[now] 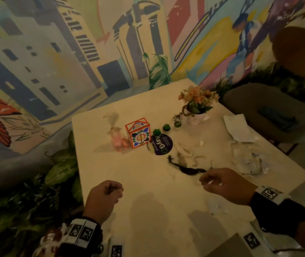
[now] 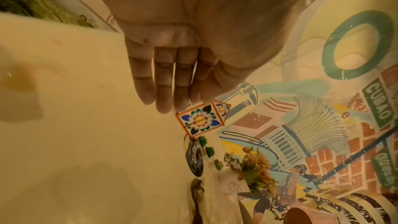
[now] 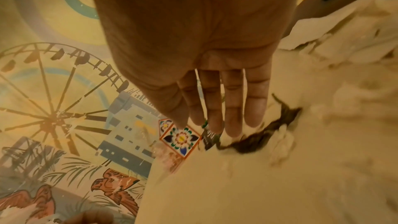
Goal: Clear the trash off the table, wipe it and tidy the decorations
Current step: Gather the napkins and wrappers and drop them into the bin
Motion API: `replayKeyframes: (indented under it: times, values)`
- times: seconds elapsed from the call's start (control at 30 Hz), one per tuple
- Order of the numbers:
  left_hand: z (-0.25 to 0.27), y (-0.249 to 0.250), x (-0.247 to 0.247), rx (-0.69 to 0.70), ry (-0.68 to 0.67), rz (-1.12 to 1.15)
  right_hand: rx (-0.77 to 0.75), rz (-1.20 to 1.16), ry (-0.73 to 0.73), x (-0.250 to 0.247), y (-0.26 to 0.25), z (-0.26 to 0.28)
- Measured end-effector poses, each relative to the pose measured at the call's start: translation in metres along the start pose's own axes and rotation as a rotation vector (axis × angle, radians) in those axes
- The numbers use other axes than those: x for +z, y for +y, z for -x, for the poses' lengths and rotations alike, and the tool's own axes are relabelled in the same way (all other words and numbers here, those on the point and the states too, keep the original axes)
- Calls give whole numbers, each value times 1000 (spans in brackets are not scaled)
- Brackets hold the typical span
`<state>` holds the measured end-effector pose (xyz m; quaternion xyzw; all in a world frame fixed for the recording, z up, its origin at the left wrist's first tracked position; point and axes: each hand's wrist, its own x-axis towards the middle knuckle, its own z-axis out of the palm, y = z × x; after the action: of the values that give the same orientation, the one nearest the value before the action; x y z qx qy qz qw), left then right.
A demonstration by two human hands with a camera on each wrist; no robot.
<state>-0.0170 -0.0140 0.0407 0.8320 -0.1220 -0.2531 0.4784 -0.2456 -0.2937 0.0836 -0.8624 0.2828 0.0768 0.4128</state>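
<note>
On the white table (image 1: 148, 210) lies trash: a dark stringy scrap (image 1: 185, 167) (image 3: 258, 140), a torn tissue (image 1: 183, 151), a white napkin (image 1: 238, 129) and crumpled clear wrap (image 1: 250, 160). The decorations stand further back: an orange-framed floral box (image 1: 137, 133) (image 2: 202, 120) (image 3: 181, 139), a pink wrapped bundle (image 1: 117, 136), small green plants (image 1: 166, 127), a purple round coaster (image 1: 162, 144) and a flower pot (image 1: 197, 108). My left hand (image 1: 117, 191) (image 2: 165, 91) hovers over the near left of the table, holding nothing. Just short of the dark scrap, my right hand (image 1: 203, 179) (image 3: 215, 108) hovers with straight fingers, also holding nothing.
A grey padded chair (image 1: 259, 108) stands past the table's right edge. Leafy green plants (image 1: 60, 169) crowd the left edge below a painted mural wall. A grey flat object (image 1: 229, 247) sits at the near right corner.
</note>
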Motion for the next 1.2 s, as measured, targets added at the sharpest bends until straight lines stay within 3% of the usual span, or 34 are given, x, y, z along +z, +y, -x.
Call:
replayKeyframes:
  times: [0.2,0.37,0.63,0.73,0.9,1.03,1.2]
  values:
    - [-4,51,69,36,-43,-42,9,54,27,-71,46,-35]
    - [-10,69,95,198,-121,-335,112,127,70,-102,65,-54]
    - [-38,93,139,300,-156,-464,186,125,182,-145,93,-51]
    - [-55,96,157,181,-178,-560,226,151,171,-157,116,-68]
    - [-74,98,199,-190,-165,-589,249,278,113,-180,169,-114]
    - [-87,99,233,-422,-80,-557,231,537,-118,-188,199,-135]
    - [-99,122,276,-504,-39,-573,193,606,-356,-196,215,-150]
